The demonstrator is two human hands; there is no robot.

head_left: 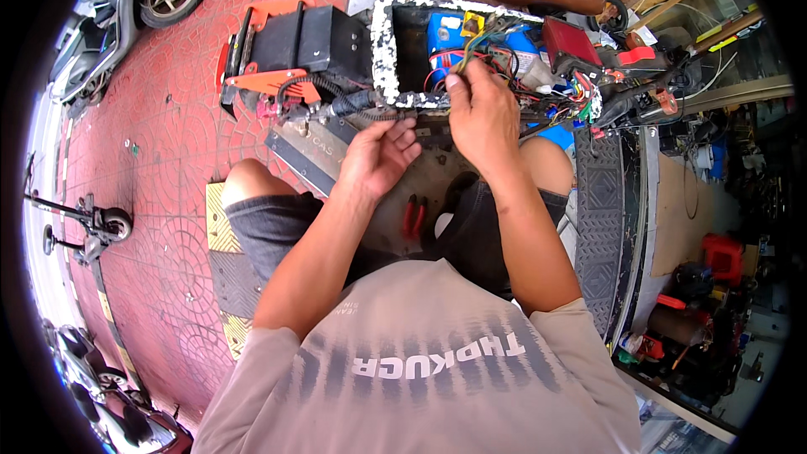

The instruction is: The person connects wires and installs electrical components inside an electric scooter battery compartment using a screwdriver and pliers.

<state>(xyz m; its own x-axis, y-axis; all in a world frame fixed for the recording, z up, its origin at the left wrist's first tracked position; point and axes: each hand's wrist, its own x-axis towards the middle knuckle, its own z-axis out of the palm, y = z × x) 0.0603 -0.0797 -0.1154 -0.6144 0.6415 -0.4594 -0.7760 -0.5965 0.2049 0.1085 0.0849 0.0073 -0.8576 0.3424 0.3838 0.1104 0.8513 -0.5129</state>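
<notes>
A vehicle frame lies across in front of me, with an open compartment whose rim point(384, 50) is coated in flaking white. Inside it sits a blue-wrapped battery pack point(443, 35) among many coloured wires. My right hand point(485, 118) pinches thin yellow-green wires point(467, 52) above the pack, thumb and fingers pressed together. Below the compartment's near edge, my left hand point(380, 158) is palm up with loosely curled, separated fingers and nothing visible in it. Its fingertips are close to a black corrugated cable sleeve point(388, 115); whether they touch it I cannot tell.
Red-handled pliers point(414, 217) lie on the ground between my legs. A dark red box point(572, 41) and bundled connectors point(586, 97) are at the frame's right. A black box point(324, 44) is at its left. Parked motorbikes point(109, 21) and a scooter point(88, 223) stand on red paving.
</notes>
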